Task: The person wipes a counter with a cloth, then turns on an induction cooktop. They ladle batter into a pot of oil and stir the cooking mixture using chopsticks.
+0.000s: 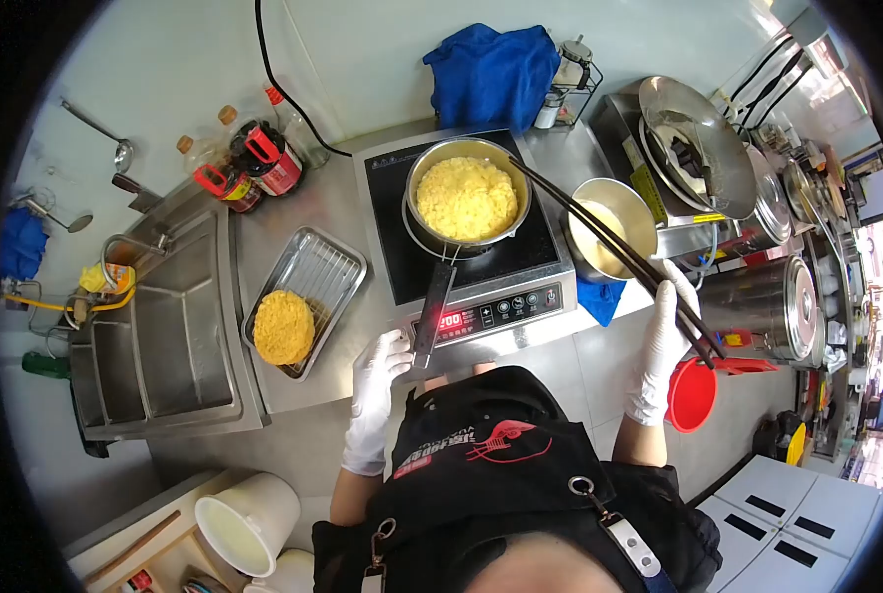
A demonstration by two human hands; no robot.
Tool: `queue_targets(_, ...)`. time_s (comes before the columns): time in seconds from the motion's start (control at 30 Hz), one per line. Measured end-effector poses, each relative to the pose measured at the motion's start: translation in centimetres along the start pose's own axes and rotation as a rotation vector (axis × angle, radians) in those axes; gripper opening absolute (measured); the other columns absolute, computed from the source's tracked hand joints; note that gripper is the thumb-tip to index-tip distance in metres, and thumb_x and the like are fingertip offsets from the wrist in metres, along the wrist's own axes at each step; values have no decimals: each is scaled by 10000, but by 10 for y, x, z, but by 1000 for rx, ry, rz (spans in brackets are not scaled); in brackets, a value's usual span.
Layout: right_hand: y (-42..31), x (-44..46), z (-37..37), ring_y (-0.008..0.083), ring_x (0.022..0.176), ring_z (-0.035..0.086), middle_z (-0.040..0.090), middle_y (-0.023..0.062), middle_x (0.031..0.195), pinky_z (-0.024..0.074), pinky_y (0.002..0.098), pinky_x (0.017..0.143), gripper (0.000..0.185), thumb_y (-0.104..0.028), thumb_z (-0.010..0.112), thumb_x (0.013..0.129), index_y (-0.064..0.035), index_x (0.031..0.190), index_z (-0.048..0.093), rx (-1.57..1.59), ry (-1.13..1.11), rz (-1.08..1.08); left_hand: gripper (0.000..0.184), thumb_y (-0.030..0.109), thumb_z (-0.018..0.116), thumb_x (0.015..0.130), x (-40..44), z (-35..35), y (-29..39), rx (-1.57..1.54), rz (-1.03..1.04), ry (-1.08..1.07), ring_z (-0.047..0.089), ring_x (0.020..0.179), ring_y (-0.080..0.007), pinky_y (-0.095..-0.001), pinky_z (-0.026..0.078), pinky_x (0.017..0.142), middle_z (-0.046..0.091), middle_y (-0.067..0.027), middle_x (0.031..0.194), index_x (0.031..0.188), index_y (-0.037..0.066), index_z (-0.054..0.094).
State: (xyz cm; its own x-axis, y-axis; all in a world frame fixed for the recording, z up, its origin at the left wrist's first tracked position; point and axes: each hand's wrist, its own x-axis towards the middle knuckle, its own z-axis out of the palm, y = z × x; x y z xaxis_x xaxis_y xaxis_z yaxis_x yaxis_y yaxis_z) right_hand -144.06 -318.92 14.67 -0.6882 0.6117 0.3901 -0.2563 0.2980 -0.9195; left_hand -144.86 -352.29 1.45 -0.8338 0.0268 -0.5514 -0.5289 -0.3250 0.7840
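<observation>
A saucepan (425,198) with a yellow, crumbly-looking round of food (466,199) in it sits on the induction cooker (402,259). Its black handle (435,314) points toward me. My left hand (374,390), in a white glove, is beside the handle's end with its fingers loosely bent; it appears to hold nothing. Long dark chopsticks (615,240) are gripped in my gloved right hand (664,341), their far tips at the saucepan's right rim. They pass over a metal pot (643,206) with pale yellow contents. A similar yellow round cake (283,327) lies on a rack tray (331,267) at left.
A metal sink (186,341) is at far left, with sauce bottles (264,158) behind the counter's left part. A blue cloth (491,74) hangs behind the cooker. Large pans (704,148) stand at right, above a steel stockpot (748,306). A red bucket (692,397) is lower right.
</observation>
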Motion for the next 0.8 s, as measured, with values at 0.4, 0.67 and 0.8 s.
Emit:
queue_targets(0.4, 13, -3, -17, 229, 1007, 580, 612, 158, 1068, 425, 358, 937, 230, -45, 538, 866, 44, 1073, 582, -74, -186, -142, 322, 263, 517, 914, -16, 9, 1, -50, 71, 53, 595, 759, -143, -243, 478, 672, 611, -78, 876, 1079, -5, 586)
queue_targets(0.67, 19, -3, -24, 238, 997, 586, 621, 164, 1051, 430, 357, 928, 214, -43, 550, 858, 38, 1050, 595, -146, -219, -208, 378, 301, 520, 914, -24, 13, -8, -44, 61, 62, 590, 755, -138, -240, 469, 674, 614, -70, 876, 1116, -17, 556)
queue_targets(0.8, 19, -8, -25, 239, 1000, 587, 628, 163, 1050, 423, 355, 935, 227, -20, 550, 844, 39, 1058, 594, -115, -218, -152, 398, 310, 521, 915, -27, 16, -11, -54, 65, 79, 592, 756, -141, -240, 469, 673, 616, -76, 880, 1123, -28, 544)
